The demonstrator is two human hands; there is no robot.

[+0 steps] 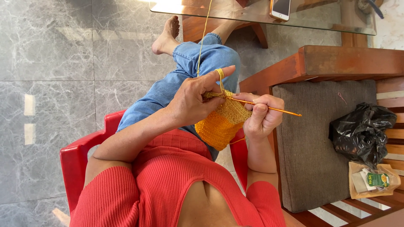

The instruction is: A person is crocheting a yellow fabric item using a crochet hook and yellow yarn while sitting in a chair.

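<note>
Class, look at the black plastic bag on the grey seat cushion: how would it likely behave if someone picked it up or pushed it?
The crumpled black plastic bag would probably sag and change shape when lifted, since its skin is wrinkled and slack. Its glossy surface suggests it may slip a little. Slumped on the grey seat cushion, it seems unlikely to roll.

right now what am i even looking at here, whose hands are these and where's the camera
The one picture comes from a camera worn on a person's head, looking down at their own lap. No machine is involved, only two bare hands. The left hand pinches a piece of orange crochet work, with yellow yarn looped over its raised forefinger and running up out of view. The right hand grips a thin orange crochet hook pushed into the work. The person sits on a red plastic chair above a grey marble floor. Beside it, a wooden bench with a grey cushion carries a black plastic bag and a small pouch. A phone lies on a glass table.
</note>
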